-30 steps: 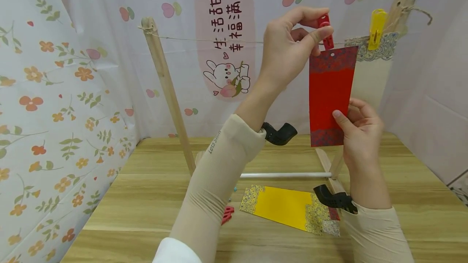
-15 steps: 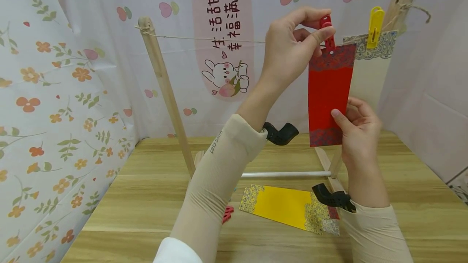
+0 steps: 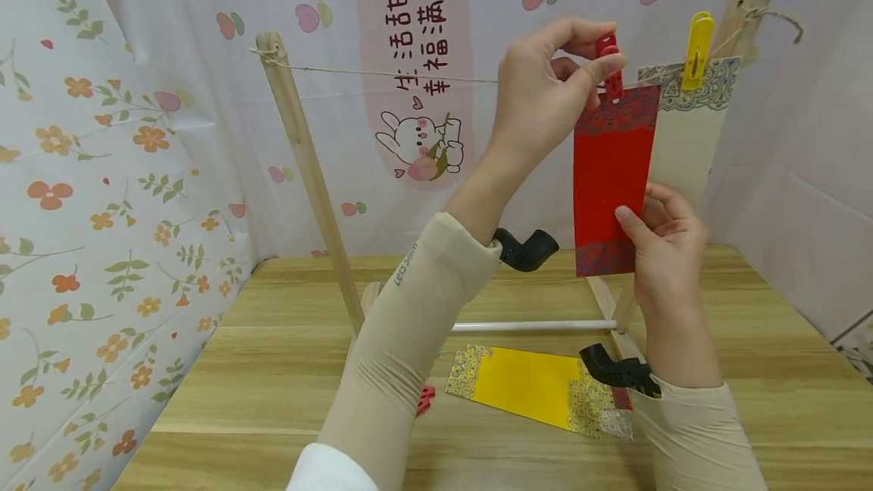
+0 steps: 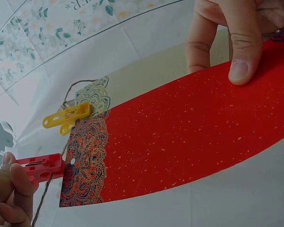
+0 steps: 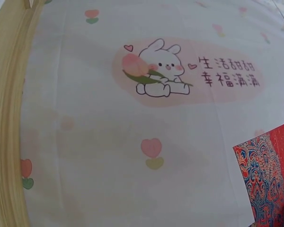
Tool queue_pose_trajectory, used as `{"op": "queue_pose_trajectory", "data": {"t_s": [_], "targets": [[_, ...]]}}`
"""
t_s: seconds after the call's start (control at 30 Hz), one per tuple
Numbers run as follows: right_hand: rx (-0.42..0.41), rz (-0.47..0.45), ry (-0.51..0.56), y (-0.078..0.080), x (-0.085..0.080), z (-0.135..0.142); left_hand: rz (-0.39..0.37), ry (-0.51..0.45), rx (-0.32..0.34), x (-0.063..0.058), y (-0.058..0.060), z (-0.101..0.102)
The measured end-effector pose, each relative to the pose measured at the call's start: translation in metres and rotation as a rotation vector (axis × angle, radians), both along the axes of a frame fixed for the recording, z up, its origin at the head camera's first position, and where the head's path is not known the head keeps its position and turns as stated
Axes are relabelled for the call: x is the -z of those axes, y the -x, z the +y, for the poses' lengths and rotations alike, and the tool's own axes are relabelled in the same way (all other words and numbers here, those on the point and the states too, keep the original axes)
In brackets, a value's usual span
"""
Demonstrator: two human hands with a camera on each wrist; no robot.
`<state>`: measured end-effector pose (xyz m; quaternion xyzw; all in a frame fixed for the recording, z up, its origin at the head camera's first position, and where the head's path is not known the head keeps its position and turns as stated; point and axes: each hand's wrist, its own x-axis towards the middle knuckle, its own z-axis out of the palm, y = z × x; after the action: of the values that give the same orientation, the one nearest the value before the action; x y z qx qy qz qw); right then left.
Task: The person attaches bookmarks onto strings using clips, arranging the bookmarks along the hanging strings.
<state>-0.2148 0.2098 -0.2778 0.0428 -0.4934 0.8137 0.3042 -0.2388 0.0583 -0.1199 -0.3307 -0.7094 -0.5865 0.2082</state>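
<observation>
My left hand (image 3: 539, 89) pinches a red clothespin (image 3: 611, 82) at the string, and its tip overlaps the top edge of a red card (image 3: 610, 180). The card has patterned ends and a small punched hole (image 4: 73, 161) near the clothespin in the left wrist view. My right hand (image 3: 671, 248) holds the card by its lower right edge, thumb in front and fingers behind. In the right wrist view only a patterned corner of the card (image 5: 262, 177) shows. Just behind hangs a cream card (image 3: 689, 135), held on the string by a yellow clothespin (image 3: 696, 55).
The string (image 3: 382, 73) runs between two wooden posts (image 3: 307, 157), with a white rod (image 3: 539, 326) low between them. A yellow card (image 3: 521, 385) lies on the wooden table (image 3: 273, 370), overlapping other cards. Red clothespins (image 3: 426, 398) lie beside my left sleeve.
The red clothespin has come down onto the top of the red card, covering the hole in the head view. Both hands have otherwise barely moved.
</observation>
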Motion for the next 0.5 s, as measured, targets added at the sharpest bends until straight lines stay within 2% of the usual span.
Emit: {"op": "queue_pose_trajectory", "data": {"t_s": [0.5], "targets": [[0.006, 0.018, -0.004, -0.0008, -0.0021, -0.0005, -0.026, 0.043, -0.025, 0.0026, 0.0023, 0.0053]]}}
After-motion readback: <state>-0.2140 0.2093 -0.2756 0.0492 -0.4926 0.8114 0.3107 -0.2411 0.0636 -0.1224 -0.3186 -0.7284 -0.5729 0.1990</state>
